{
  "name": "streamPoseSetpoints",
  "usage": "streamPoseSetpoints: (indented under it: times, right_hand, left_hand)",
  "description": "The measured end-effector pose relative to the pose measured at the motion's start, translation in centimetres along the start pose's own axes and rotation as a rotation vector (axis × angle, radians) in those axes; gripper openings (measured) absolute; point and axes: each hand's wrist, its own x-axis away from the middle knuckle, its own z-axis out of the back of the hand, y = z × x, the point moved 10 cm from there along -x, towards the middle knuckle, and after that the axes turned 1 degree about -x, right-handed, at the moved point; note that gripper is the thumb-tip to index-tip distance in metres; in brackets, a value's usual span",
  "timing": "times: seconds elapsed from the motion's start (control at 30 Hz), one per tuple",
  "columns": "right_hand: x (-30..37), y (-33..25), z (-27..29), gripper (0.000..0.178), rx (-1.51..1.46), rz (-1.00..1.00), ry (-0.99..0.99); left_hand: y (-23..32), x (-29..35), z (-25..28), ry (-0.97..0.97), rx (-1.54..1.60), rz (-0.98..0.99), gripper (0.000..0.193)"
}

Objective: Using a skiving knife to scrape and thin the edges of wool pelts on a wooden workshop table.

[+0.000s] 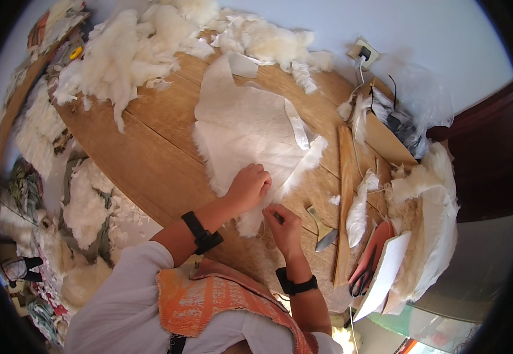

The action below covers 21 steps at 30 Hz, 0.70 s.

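White pelt (244, 130) lies on our bench (156, 130). Our left hand (246, 187) curls its fingers (264, 183) over the pelt's near part, most of it lying beyond them; our right hand (286, 225) bunches its fingers just beside the near edge. Whether either grips it, we cannot tell.

A pale bluish-white wall (327, 17) borders the far side of a brown wooden tabletop (165, 133) crossed by dark seams. Near the tabletop's far right corner, a wall socket (373, 53) holds a black plug (364, 53). Farther right stands a dark reddish-brown panel (483, 156), above a grey surface (483, 253). Bright light glows near the lower edge.
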Motion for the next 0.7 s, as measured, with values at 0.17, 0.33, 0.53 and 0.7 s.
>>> streamPoseSetpoints:
  times: [0.17, 0.33, 0.53, 0.7]
  right_hand:
    - [4.3, -3.6, 1.1, 0.008, 0.061, 0.097, -0.158]
    - [5.3, -5.5, 0.7, 0.016, 0.012, 0.228, -0.26]
    - [3.7, -3.8, 1.9, 0.01, -0.248, 0.16, -0.225]
    - [2.3, -0.7, 3.8, 0.009, -0.622, 0.029, -0.16]
  left_hand:
    - [-0.2, -0.1, -0.4, 0.001, -0.042, -0.008, 0.009]
    - [-0.5, -0.1, -0.6, -0.037, -0.001, 0.003, 0.013]
    - [-0.9, -0.8, -2.8, -0.266, 0.162, -0.033, 0.016]
    - [-1.1, -1.1, -3.3, -0.222, 0.015, -0.053, 0.019]
